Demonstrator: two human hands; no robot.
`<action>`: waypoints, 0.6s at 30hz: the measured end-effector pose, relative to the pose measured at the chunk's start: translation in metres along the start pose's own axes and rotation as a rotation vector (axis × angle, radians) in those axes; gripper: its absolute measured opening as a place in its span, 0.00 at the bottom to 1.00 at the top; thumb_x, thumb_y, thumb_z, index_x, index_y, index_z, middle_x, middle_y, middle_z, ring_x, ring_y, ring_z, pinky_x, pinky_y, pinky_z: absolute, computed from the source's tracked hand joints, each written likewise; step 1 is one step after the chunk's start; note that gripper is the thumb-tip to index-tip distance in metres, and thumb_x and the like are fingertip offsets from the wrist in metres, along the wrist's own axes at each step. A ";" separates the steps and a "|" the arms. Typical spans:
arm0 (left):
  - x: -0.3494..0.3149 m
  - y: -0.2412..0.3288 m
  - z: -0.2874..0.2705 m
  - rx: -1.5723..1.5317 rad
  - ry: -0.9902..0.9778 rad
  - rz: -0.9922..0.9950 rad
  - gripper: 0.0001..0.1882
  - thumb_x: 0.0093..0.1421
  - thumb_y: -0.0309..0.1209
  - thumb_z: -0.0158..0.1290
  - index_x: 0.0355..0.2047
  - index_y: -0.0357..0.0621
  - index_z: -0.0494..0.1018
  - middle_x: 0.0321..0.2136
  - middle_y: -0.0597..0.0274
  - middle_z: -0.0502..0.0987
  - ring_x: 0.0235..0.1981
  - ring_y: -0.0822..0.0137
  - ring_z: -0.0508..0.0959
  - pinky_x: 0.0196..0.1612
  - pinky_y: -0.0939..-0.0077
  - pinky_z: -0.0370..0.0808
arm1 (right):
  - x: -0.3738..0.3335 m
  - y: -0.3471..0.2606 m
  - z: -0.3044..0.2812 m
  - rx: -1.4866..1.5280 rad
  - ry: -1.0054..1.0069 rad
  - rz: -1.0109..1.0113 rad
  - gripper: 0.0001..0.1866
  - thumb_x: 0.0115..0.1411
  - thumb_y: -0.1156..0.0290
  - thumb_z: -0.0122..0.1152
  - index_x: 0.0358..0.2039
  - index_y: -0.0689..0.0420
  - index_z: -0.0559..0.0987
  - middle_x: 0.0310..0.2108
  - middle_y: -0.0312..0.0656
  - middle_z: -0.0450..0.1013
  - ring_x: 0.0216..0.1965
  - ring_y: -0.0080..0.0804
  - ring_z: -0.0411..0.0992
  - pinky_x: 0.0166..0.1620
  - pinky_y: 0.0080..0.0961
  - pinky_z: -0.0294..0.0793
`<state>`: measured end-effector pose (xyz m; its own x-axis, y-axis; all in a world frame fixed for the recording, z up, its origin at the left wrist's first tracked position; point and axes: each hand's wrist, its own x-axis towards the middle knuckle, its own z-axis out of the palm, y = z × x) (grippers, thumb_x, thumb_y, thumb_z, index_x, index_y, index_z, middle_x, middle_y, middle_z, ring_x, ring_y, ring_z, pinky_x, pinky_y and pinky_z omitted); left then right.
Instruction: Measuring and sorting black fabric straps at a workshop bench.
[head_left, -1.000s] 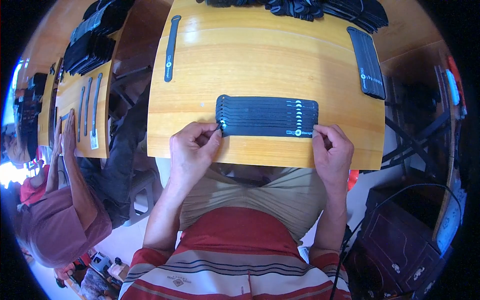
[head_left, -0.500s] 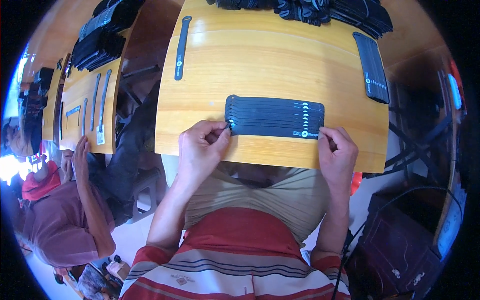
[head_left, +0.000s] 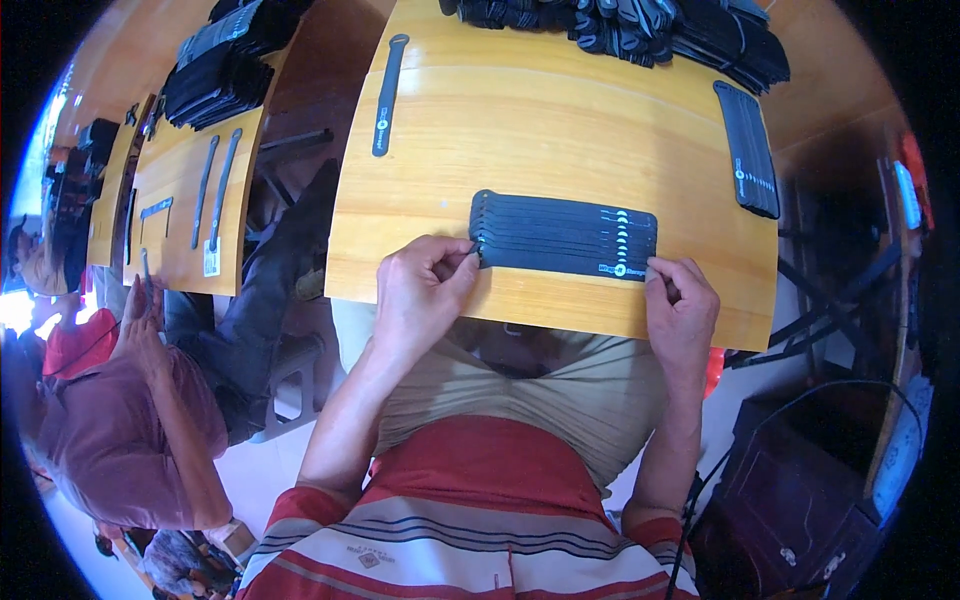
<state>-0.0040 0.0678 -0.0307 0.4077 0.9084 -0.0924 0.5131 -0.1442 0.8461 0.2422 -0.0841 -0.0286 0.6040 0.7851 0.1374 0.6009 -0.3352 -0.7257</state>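
In the head view, a row of straps (head_left: 565,235), black and overlapping, lies near the front edge of a yellow wooden bench (head_left: 560,130), at the centre of the frame. The left hand (head_left: 420,295) is at the row's lower left corner, its grip closed to a pinch of thumb and forefinger on the strap ends there. The right hand (head_left: 682,308) is at the lower right corner, its grip likewise pinched, thumb and forefinger on the end of the lowest strap.

At the upper left of the bench a single strap (head_left: 390,95) lies by itself, well apart from the row. Toward the bench's right edge sits a fanned bundle (head_left: 746,150) of black straps, and a big dark pile (head_left: 630,28) fills the top of the frame.

At the left of the frame a co-worker (head_left: 130,440) sits at a second bench (head_left: 180,225), holding a grey strap (head_left: 147,268). Two long straps and a white label (head_left: 211,260) lie on that bench.
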 end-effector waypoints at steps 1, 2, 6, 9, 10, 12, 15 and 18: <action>0.000 0.000 0.000 -0.002 0.004 0.002 0.09 0.57 0.24 0.62 0.37 0.31 0.82 0.24 0.56 0.83 0.23 0.72 0.81 0.29 0.76 0.77 | 0.000 0.000 0.000 0.000 0.001 -0.005 0.06 0.60 0.80 0.61 0.38 0.65 0.82 0.28 0.48 0.75 0.26 0.38 0.75 0.32 0.32 0.73; 0.000 0.001 0.000 0.015 0.002 0.009 0.09 0.57 0.24 0.62 0.37 0.31 0.82 0.24 0.55 0.83 0.23 0.71 0.81 0.29 0.75 0.78 | 0.000 0.001 0.000 -0.009 -0.001 -0.006 0.06 0.60 0.80 0.61 0.38 0.65 0.82 0.28 0.48 0.75 0.26 0.37 0.75 0.32 0.32 0.73; 0.001 0.003 -0.001 0.067 -0.011 0.036 0.08 0.57 0.23 0.61 0.36 0.31 0.81 0.24 0.53 0.83 0.24 0.66 0.83 0.32 0.72 0.79 | -0.001 0.004 0.001 -0.010 0.009 -0.007 0.06 0.60 0.80 0.62 0.38 0.66 0.82 0.28 0.48 0.75 0.27 0.37 0.75 0.33 0.31 0.74; 0.000 0.003 0.000 0.056 -0.006 0.054 0.08 0.56 0.23 0.62 0.36 0.32 0.81 0.27 0.52 0.82 0.26 0.63 0.83 0.34 0.70 0.79 | -0.001 0.006 0.000 -0.006 0.006 -0.009 0.06 0.60 0.80 0.62 0.38 0.66 0.82 0.29 0.48 0.75 0.28 0.36 0.76 0.33 0.30 0.74; -0.001 0.003 0.001 0.050 -0.005 0.059 0.08 0.56 0.23 0.62 0.36 0.32 0.81 0.27 0.52 0.82 0.26 0.63 0.83 0.34 0.70 0.79 | -0.001 0.007 0.000 -0.011 0.010 -0.012 0.06 0.60 0.80 0.62 0.38 0.66 0.82 0.29 0.48 0.75 0.28 0.36 0.76 0.33 0.30 0.74; -0.001 0.001 0.001 0.078 0.073 0.122 0.08 0.55 0.23 0.63 0.37 0.33 0.82 0.29 0.51 0.81 0.27 0.61 0.83 0.35 0.68 0.79 | -0.001 0.008 0.002 0.017 0.011 -0.009 0.06 0.60 0.80 0.62 0.38 0.66 0.82 0.30 0.48 0.75 0.29 0.36 0.76 0.34 0.30 0.74; -0.001 -0.004 0.001 0.084 0.077 0.175 0.10 0.54 0.23 0.64 0.38 0.35 0.81 0.31 0.51 0.80 0.28 0.59 0.82 0.36 0.67 0.79 | 0.000 0.008 0.001 0.052 0.009 -0.008 0.06 0.60 0.80 0.62 0.38 0.66 0.82 0.31 0.48 0.75 0.29 0.36 0.76 0.34 0.29 0.74; -0.002 -0.002 0.001 0.141 0.071 0.263 0.10 0.56 0.24 0.62 0.39 0.37 0.81 0.32 0.52 0.80 0.29 0.56 0.82 0.34 0.64 0.79 | 0.000 0.007 0.001 0.054 0.006 -0.001 0.07 0.60 0.80 0.62 0.38 0.66 0.82 0.31 0.48 0.75 0.29 0.36 0.76 0.35 0.29 0.74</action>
<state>-0.0050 0.0656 -0.0327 0.4889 0.8573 0.1613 0.4987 -0.4264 0.7547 0.2461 -0.0863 -0.0346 0.6065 0.7823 0.1417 0.5723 -0.3059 -0.7608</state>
